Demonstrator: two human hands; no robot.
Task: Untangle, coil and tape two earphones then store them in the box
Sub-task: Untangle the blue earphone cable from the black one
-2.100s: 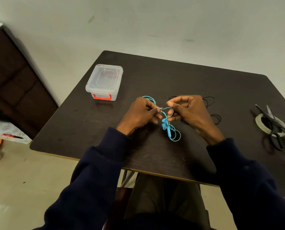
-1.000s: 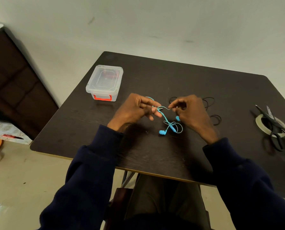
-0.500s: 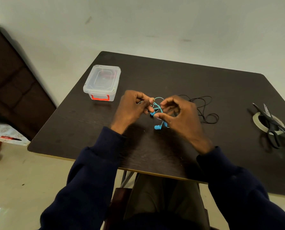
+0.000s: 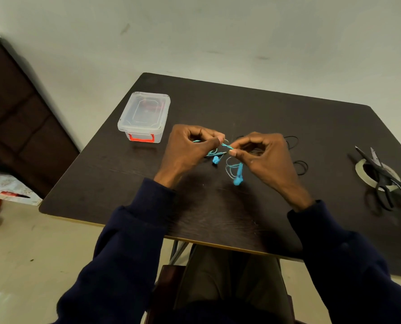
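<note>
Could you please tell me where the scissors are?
In the head view, the scissors lie across the tape roll, at the right edge of the table.

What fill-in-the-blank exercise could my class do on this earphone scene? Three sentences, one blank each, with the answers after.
The left hand and the right hand both pinch the blue ____.
The black earphone lies on the table beyond the ____ hand.
The scissors rest across the roll of ____.
Missing words: earphone; right; tape.
</note>
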